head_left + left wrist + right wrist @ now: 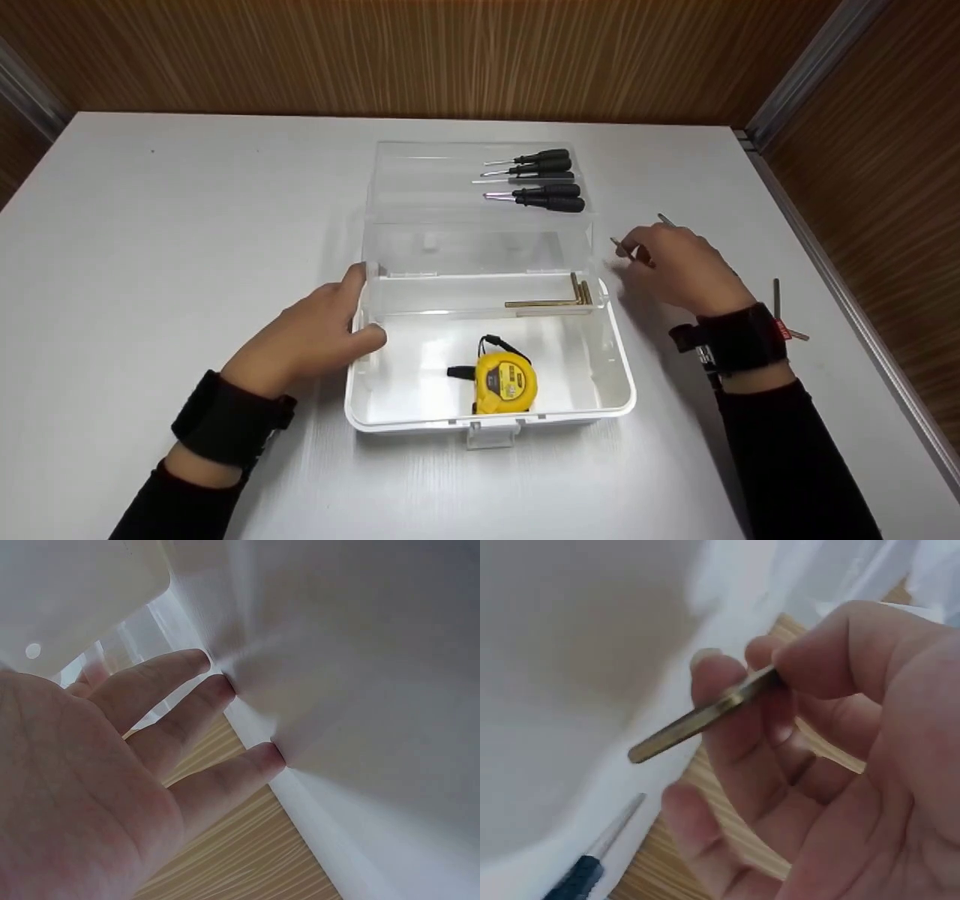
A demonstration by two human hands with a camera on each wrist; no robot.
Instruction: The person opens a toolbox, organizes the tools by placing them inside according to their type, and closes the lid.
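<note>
On the white table (150, 225), right in front of me, sits the clear plastic toolbox (491, 420), lid thrown back. My left hand (311, 337) braces its left wall, fingers straight and spread against the plastic, thumb over the rim. My right hand (686, 270) hangs just off the box's right side, thumb and fingertips pinching a brass-coloured hex key (701, 716) near one end, the long leg poking out free. Inside the box, more hex keys (555, 298) lie along the back ledge, and a yellow tape measure (504, 382) rests on the floor near the front latch. Black-handled screwdrivers (544, 180) are lined up in the open lid. Another key (780, 307) waits on the table behind my right wrist.

The risk, as I judge it: my pinch is light and off-centre, so the key could swivel or slip and drop on the table. The free end could also catch the box's rim, and with only flat fingers steadying it, the light box might skid.
</note>
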